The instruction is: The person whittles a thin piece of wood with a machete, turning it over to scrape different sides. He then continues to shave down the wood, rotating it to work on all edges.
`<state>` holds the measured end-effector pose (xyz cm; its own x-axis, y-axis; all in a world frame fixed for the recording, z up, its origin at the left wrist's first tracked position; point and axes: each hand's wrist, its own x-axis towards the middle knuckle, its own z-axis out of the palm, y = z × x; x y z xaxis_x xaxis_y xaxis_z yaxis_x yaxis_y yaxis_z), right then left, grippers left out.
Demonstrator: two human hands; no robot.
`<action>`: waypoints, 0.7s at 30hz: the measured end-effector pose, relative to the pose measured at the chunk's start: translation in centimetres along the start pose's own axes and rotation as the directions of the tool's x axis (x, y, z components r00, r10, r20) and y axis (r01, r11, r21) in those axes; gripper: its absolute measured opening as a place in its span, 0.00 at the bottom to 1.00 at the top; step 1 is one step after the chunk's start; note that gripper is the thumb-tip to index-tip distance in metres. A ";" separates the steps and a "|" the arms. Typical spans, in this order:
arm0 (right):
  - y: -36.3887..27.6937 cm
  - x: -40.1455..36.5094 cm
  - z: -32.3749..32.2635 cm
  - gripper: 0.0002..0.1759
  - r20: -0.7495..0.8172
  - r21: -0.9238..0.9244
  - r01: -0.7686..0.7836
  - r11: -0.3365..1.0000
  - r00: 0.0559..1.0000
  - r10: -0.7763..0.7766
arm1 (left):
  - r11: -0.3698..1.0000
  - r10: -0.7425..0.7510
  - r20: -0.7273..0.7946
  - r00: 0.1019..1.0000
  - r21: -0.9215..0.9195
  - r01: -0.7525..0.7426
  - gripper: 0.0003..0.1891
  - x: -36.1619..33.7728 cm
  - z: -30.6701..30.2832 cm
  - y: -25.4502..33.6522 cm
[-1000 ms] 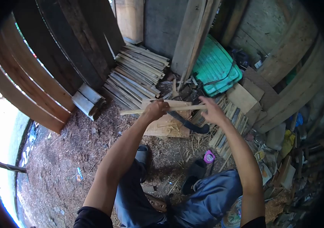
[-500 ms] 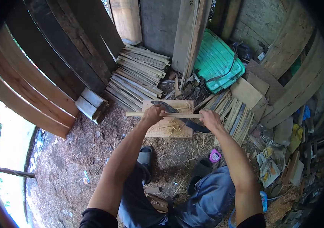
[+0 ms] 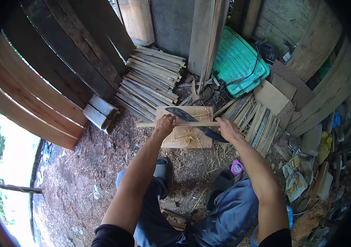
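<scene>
A thin pale strip of wood or bamboo (image 3: 196,124) lies level between my two hands. My left hand (image 3: 165,125) is closed round it left of the middle, and a short length sticks out past that hand. At the strip's right end, my right hand (image 3: 227,129) pinches it between thumb and fingers. Under the strip, a curved dark-bladed knife (image 3: 180,114) rests slantwise on a flat wooden board (image 3: 183,143). The knife's dark handle end points towards the lower right, below my right hand. Curly shavings (image 3: 189,138) are scattered on the board.
Stacked split strips (image 3: 152,76) lie behind the board, and a looser pile of strips (image 3: 258,123) is to the right. A green plastic lid or crate (image 3: 241,61) leans at the back. A pink tape measure (image 3: 237,167) sits near my right foot. Plank walls surround the corner.
The whole view has shifted slightly. Both hands keep hold of the strip over the board, with little visible movement; the knife stays on the board.
</scene>
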<state>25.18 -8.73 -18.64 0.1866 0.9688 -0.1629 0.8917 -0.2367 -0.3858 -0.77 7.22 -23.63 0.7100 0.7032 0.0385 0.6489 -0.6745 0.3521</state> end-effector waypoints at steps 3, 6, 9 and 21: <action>0.7 -1.3 -0.2 0.23 -0.033 -0.053 0.057 0.997 0.998 -0.059 | 0.995 -0.007 0.010 1.000 -0.100 0.008 0.12 -0.3 1.2 -1.0; 2.1 -2.5 -0.2 0.25 -0.076 -0.034 0.028 0.999 0.997 -0.030 | 0.999 -0.003 0.041 0.999 -0.051 0.006 0.17 -0.1 1.2 -0.6; 4.1 -4.7 -1.2 0.23 -0.239 -0.068 0.061 0.996 0.968 -0.076 | 0.995 0.088 -0.110 0.990 0.051 -0.083 0.21 0.6 0.7 1.4; 12.7 -16.5 -0.3 0.26 -0.013 -0.145 -0.268 0.952 0.963 0.269 | 0.703 0.709 0.177 0.683 -0.254 -0.664 0.09 -0.7 2.1 22.2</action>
<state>33.55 -27.68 -20.61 0.4250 0.8702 -0.2493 0.8590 -0.4745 -0.1920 13.76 -8.73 -17.84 0.9932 -0.0377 0.1103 -0.0847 -0.8839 0.4599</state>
